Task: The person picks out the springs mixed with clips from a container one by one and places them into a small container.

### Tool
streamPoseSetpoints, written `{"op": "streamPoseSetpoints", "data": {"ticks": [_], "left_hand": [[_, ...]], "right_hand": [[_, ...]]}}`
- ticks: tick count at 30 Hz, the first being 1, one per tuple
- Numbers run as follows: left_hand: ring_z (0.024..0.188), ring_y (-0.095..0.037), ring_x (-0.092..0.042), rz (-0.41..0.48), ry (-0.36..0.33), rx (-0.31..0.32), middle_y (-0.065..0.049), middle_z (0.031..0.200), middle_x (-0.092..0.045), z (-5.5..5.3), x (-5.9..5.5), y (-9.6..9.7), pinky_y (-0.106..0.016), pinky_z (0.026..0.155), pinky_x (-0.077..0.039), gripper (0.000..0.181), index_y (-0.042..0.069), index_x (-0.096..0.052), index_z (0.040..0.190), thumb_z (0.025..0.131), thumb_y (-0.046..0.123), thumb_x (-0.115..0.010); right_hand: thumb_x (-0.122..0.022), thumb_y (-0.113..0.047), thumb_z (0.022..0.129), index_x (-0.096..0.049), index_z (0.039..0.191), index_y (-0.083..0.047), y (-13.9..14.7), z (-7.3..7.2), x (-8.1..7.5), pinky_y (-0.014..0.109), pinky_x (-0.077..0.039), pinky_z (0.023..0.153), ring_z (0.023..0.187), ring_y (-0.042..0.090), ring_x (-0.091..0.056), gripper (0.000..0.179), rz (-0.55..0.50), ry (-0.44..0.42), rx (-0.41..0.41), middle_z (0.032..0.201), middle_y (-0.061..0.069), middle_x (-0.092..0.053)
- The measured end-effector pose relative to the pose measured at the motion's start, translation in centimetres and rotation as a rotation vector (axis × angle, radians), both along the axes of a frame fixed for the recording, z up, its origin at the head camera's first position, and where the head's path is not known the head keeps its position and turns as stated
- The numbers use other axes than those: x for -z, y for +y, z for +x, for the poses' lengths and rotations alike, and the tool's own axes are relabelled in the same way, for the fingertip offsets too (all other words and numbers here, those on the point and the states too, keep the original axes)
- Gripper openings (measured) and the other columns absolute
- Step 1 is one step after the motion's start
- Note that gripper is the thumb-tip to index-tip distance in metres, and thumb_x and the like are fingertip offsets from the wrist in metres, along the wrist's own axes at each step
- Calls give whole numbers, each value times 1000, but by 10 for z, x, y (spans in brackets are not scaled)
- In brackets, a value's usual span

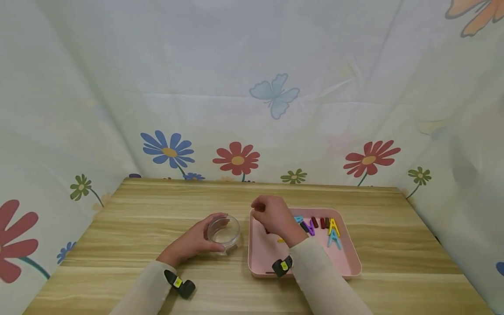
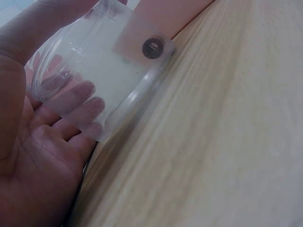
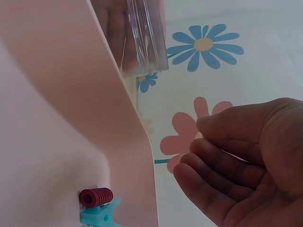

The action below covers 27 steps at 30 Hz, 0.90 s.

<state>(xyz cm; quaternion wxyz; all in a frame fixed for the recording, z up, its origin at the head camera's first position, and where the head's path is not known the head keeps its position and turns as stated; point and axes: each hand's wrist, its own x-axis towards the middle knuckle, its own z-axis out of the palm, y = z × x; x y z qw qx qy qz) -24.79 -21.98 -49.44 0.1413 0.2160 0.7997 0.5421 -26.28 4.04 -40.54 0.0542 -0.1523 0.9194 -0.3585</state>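
Observation:
My left hand (image 1: 197,238) grips a clear round jar (image 1: 224,234) from its left side, fingers and thumb around the wall. In the left wrist view a small dark ring-shaped piece (image 2: 153,48) shows through the lower jar wall; whether it lies inside, I cannot tell. My right hand (image 1: 275,214) hovers over the back left rim of the pink tray (image 1: 252,262). Its fingers are loosely curled, with nothing visible between them in the right wrist view. Close by in the tray lie a dark red spring (image 3: 96,196) and a light-blue clip (image 3: 102,216).
On the tray's right side lie a yellow clip (image 1: 333,226), another light-blue clip (image 1: 334,240), a purple clip (image 1: 310,227) and several dark springs (image 1: 314,222). The tray stands on a wooden table (image 1: 189,201), with a flower-printed curtain (image 1: 204,109) behind.

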Motion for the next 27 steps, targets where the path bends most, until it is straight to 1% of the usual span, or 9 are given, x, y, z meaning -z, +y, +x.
{"op": "streamPoseSetpoints", "data": {"ticks": [5,8,13,18,22,25,27], "left_hand": [[144,-28,-34,-4,-4,-5,-5,149,-45,1,-1,0,-56,115,-27,83,26,-37,144,75,27,-84],[144,-28,-34,-2,-9,-8,-5,149,-45,1,-1,0,-55,115,-27,83,27,-37,144,75,28,-84],[144,-28,-34,-8,-11,-11,-5,149,-45,1,-1,0,-55,115,-27,83,27,-37,144,75,29,-84],[144,-27,-34,-18,-10,-20,-4,149,-46,1,0,1,-54,114,-28,84,27,-37,144,75,29,-84],[143,-28,-34,-20,-7,-23,-5,148,-46,1,-1,1,-55,114,-29,84,26,-37,144,75,29,-84],[143,-28,-34,-19,-6,-20,-5,149,-46,1,-2,1,-55,114,-29,85,25,-37,145,75,29,-84],[143,-28,-34,-18,-5,-18,-5,149,-46,1,-2,1,-55,114,-29,85,25,-37,145,75,29,-84]], "right_hand": [[-65,-22,92,-67,115,-8,1,-3,4,29,-52,50,54,16,-58,27,-7,-35,13,98,5,-65],[-65,-22,92,-67,114,-9,2,-4,5,29,-51,51,53,16,-57,26,-5,-43,22,96,5,-65],[-65,-22,92,-68,111,-10,3,-6,8,28,-51,53,52,15,-58,22,7,-35,22,94,4,-64],[-66,-21,92,-68,110,-10,4,-8,9,28,-51,54,54,16,-58,21,18,-59,28,92,5,-64],[-66,-18,91,-69,108,-9,5,-10,10,28,-51,53,56,16,-58,19,32,-65,23,89,4,-64],[-66,-17,90,-69,107,-8,6,-11,10,28,-51,53,55,16,-58,19,40,-66,11,85,4,-64],[-67,-16,90,-69,106,-7,7,-11,11,28,-50,52,52,16,-58,19,40,-73,2,81,6,-66]]}}
